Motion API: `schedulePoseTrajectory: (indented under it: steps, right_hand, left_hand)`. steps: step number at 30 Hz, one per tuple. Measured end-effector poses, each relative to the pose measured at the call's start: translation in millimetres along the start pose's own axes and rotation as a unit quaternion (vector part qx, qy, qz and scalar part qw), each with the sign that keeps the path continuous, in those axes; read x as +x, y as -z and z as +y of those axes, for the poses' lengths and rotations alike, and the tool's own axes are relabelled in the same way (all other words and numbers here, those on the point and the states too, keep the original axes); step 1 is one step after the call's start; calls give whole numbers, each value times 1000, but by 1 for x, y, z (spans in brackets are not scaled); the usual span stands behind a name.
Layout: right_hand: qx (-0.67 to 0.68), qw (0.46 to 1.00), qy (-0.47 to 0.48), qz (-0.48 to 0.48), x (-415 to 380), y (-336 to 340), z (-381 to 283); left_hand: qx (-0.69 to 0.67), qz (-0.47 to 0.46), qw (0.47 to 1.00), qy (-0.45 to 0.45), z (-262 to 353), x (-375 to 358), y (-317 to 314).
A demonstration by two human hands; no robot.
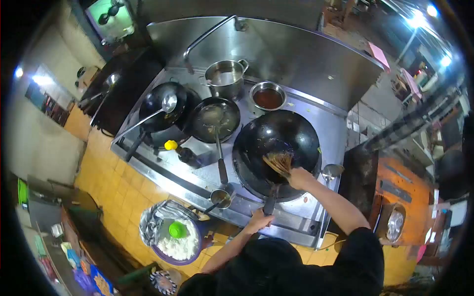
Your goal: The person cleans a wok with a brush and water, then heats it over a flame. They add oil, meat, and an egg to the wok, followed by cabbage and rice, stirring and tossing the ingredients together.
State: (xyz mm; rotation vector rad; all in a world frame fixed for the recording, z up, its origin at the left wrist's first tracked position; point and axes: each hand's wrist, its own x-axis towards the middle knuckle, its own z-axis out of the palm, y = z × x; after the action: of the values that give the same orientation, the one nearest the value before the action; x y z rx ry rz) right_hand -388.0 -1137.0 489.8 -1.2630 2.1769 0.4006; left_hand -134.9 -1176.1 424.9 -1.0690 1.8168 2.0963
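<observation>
My right hand (299, 178) is closed around a bamboo wok brush (279, 163), its bristles down inside a large black wok (296, 129). The wok sits tilted on the stove, and its inside looks wet and dark. My left hand (258, 221) is wrapped round the end of the wok's handle (270, 201) at the stove's front edge. To the left lies a frying pan (213, 116) with a long handle. A small dipper (220, 198) rests near the front edge, close to my left hand.
A second wok (160, 101) holds a ladle (169, 103). Behind are a steel pot (224, 74) and a bowl of reddish-brown liquid (268, 98). A yellow-capped bottle (185, 154) stands near the front. Another ladle (332, 171) lies right. A purple tub of rice (196, 249) sits below left.
</observation>
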Motion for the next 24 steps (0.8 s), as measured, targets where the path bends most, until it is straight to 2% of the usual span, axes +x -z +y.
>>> schedulePoseTrajectory:
  steps: [1, 2, 4, 5, 7, 8, 10, 11, 13, 15, 16, 17, 19, 21, 22, 23, 24]
  right_hand:
    - [42, 995, -31, 86, 17, 6, -12]
    - [81, 980, -63, 169, 31, 13, -15]
    - [26, 964, -152, 218, 55, 24, -1]
    - [-8, 964, -158, 214, 57, 22, 17]
    - [-12, 995, -80, 51, 34, 32, 39]
    - [-14, 996, -76, 53, 20, 37, 29]
    - [-107, 993, -3, -58, -15, 26, 6]
    - [-58, 996, 19, -59, -8, 18, -4]
    - [-26, 997, -19, -68, 19, 29, -29]
    - [21, 991, -115, 70, 40, 29, -11]
    - [35, 987, -132, 81, 44, 36, 5]
    - [24, 993, -116, 32, 39, 45, 18]
    - [-96, 992, -34, -70, 35, 33, 30]
    - [-90, 993, 11, -77, 3, 41, 2]
    - [-196, 969, 119, -87, 22, 20, -1]
    - [-198, 968, 121, -91, 39, 8, 10]
    - [-94, 993, 8, -66, 34, 35, -7]
  left_hand:
    - [-34, -5, 999, 6, -2, -2, -1]
    - [17, 2, 1000, 14, -4, 0, -1]
    - [6, 1, 1000, -1, -3, -1, -4]
    - [12, -3, 1000, -16, -3, -3, 0]
    - [14, 15, 1000, -17, -2, -9, -3]
    - [30, 35, 999, -14, -2, -8, -4]
    - [40, 40, 998, 7, -6, -4, -2]
    - [31, 42, 999, 7, 0, -3, 1]
    - [39, 29, 999, 15, 9, -12, 2]
    - [51, 44, 998, 15, -11, -3, -6]
    - [42, 42, 998, 4, -17, -1, -6]
    - [33, 42, 999, -9, -19, 1, -5]
    - [62, 52, 997, -8, -19, -7, -1]
    - [103, 73, 992, -26, -10, -4, -2]
    - [110, 66, 992, -23, -5, -6, 0]
    - [106, 66, 992, -20, -3, -5, 2]
    - [84, 36, 996, -7, -2, -4, 3]
